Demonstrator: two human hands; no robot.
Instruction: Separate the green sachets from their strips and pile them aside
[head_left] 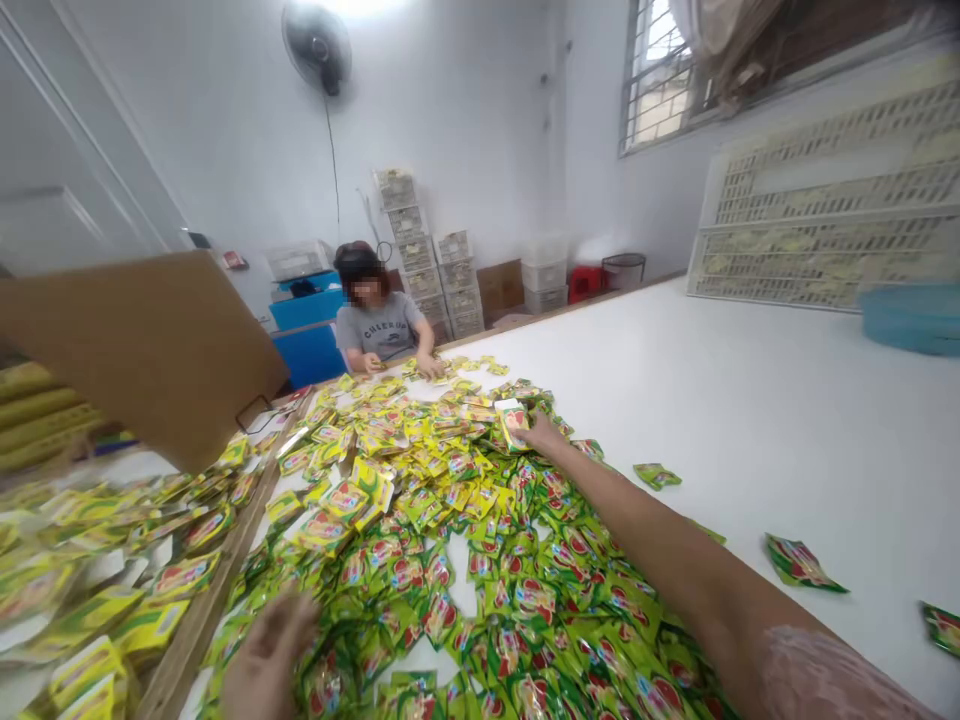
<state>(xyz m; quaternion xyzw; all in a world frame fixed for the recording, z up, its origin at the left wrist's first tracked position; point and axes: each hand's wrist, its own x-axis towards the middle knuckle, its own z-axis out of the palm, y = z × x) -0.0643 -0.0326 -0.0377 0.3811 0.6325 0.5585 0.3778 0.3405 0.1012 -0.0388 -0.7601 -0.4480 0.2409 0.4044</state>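
My right hand (543, 436) reaches far forward over the pile, its fingers closed on a small yellow-and-white carton (511, 420) with a red fruit print. Low on the left, my left hand (271, 650) hovers over or touches the heap of green sachets (525, 600); motion smears its fingers, so I cannot tell whether they hold anything. More yellow cartons (345, 505) lie in a loose group ahead of the left hand. Small yellow packets (442, 460) are mixed in between the cartons and the green sachets.
A wooden strip (225, 590) separates this white table (615, 380) from a surface of flattened cartons (67, 610). Across the table a person (381, 325) handles yellow packets. White crates (825, 215) and a blue basin (911, 318) stand right. A cardboard sheet (150, 350) leans left.
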